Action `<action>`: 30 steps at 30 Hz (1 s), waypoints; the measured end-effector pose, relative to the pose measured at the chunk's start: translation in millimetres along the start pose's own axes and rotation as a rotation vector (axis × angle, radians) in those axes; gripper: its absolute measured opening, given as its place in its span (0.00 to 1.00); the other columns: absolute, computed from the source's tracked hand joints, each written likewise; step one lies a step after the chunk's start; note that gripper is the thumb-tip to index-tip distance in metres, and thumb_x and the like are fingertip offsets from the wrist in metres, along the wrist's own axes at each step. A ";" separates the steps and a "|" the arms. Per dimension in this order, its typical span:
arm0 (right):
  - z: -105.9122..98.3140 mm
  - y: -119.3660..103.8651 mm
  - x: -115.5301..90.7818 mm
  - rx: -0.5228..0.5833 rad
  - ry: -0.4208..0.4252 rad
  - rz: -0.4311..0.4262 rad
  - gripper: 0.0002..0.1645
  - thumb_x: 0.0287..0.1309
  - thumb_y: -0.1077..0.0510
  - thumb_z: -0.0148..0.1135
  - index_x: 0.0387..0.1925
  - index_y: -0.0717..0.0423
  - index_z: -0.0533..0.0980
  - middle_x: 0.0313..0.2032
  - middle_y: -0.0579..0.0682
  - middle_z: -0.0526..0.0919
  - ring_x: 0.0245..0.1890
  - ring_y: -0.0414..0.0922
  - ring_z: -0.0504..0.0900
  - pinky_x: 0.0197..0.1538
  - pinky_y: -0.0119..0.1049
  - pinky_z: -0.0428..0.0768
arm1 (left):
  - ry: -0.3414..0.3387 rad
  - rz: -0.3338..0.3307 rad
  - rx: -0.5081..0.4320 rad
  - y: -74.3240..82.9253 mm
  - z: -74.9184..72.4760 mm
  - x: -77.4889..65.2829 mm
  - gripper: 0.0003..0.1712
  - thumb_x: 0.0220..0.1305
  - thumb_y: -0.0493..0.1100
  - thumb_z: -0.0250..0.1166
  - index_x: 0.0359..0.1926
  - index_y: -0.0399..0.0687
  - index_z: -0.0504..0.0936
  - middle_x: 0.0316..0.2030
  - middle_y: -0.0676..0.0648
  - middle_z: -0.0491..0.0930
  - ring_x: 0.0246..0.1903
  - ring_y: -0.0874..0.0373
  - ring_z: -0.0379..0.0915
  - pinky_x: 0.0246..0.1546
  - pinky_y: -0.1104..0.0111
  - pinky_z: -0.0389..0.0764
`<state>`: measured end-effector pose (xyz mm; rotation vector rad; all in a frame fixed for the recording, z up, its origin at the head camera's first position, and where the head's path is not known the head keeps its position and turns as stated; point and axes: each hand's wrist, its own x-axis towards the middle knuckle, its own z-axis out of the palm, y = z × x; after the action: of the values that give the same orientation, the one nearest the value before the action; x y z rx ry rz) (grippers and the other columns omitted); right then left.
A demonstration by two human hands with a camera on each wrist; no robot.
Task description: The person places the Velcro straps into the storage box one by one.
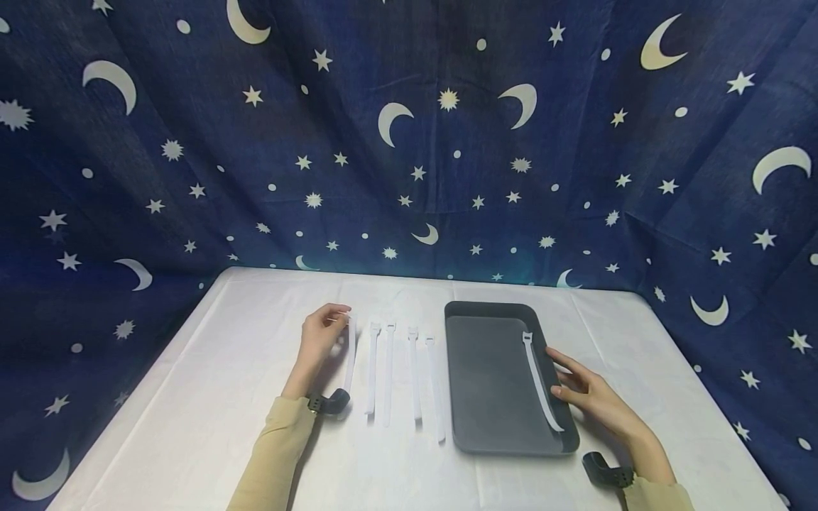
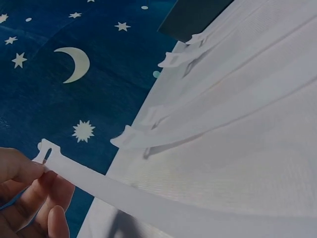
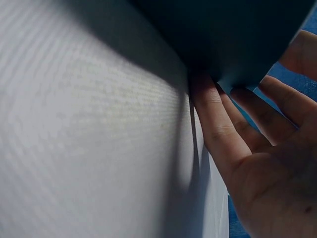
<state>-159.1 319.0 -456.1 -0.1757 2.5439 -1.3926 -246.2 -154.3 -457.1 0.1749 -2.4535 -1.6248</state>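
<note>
My left hand (image 1: 322,332) pinches the slotted head of a white strap (image 2: 99,181) between thumb and fingertips, its band trailing down toward the table. To its right, several similar white straps (image 1: 372,372) lie side by side, heads pointing to the back. A dark grey tray (image 1: 492,443) stands right of them; inside it, along the right side, lies one more white strap (image 1: 538,380). My right hand (image 1: 603,404) holds the tray's right side, thumb tip over the rim. In the right wrist view its fingers (image 3: 218,119) reach along the outer wall, low against the table.
White cloth covers the table (image 1: 211,397). A dark blue curtain (image 1: 358,184) with moons and stars hangs behind it and along both sides. A black wrist device (image 1: 329,402) sits on the left wrist, another black wrist device (image 1: 607,472) on the right.
</note>
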 end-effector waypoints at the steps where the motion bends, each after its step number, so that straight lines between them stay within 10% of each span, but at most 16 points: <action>1: 0.0 -0.4 0.1 0.002 -0.001 0.002 0.44 0.62 0.50 0.60 0.74 0.49 0.51 0.73 0.65 0.53 0.68 0.69 0.61 0.62 0.69 0.61 | -0.001 -0.002 -0.002 1.1 -0.4 -0.2 0.12 0.63 0.36 0.60 0.46 0.43 0.82 0.37 0.39 0.83 0.36 0.49 0.82 0.33 0.72 0.76; 30: -0.1 -0.4 -0.2 0.001 0.003 -0.011 0.44 0.62 0.50 0.60 0.74 0.49 0.52 0.73 0.65 0.53 0.67 0.68 0.62 0.62 0.69 0.61 | -0.003 0.132 0.051 31.4 -12.6 -9.3 0.10 0.62 0.34 0.60 0.43 0.42 0.83 0.33 0.38 0.84 0.34 0.41 0.82 0.29 0.70 0.69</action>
<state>-158.9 319.0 -455.7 -0.1884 2.5483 -1.3996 -234.0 -151.5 -424.2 0.0173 -2.4535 -1.5101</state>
